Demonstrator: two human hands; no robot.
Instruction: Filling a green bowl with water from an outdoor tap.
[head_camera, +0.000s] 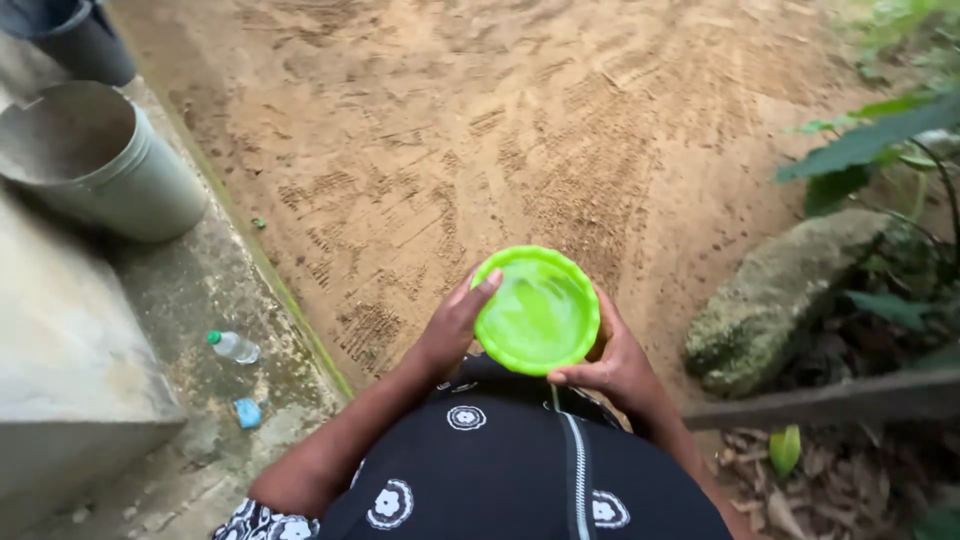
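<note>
Both forearms reach forward from the near edge, bare to the elbows, and meet near the middle. The left hand (455, 325) is cupped, fingers curled and thumb raised toward the right. The right hand (610, 365) mirrors it, fingers wrapped and thumb pointing left.

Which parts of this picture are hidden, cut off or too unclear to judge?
Head view only:
- Green bowl: underside hidden; contents blurred.
- Left hand and right hand: palms hidden behind the bowl.
- Small bottle: too small to judge its contents.
- Dark bucket: cut off by the top edge.
</note>
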